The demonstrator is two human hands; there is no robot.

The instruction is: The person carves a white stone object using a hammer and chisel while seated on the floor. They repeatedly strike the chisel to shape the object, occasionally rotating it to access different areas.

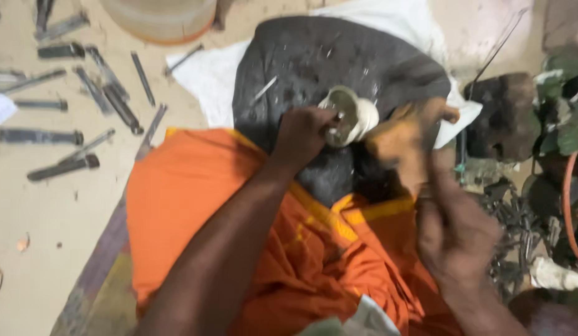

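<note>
The left hand (299, 135) pinches a small round pale metal cup (344, 116), steadying it against the dark rounded stone block (320, 56). The right hand (454, 230) is blurred; its grip cannot be told.

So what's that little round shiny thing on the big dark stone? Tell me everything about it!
The small round piece looks like pale, silvery metal, shaped like a shallow cup or disc with a cream-white part on its right side. It rests near the middle of the dark rounded stone. The left hand presses against its left edge, seemingly with a thin tool. The right hand is blurred and apart from it, gripping an orange-brown wooden handle. Finer detail is too blurry to tell.
</note>
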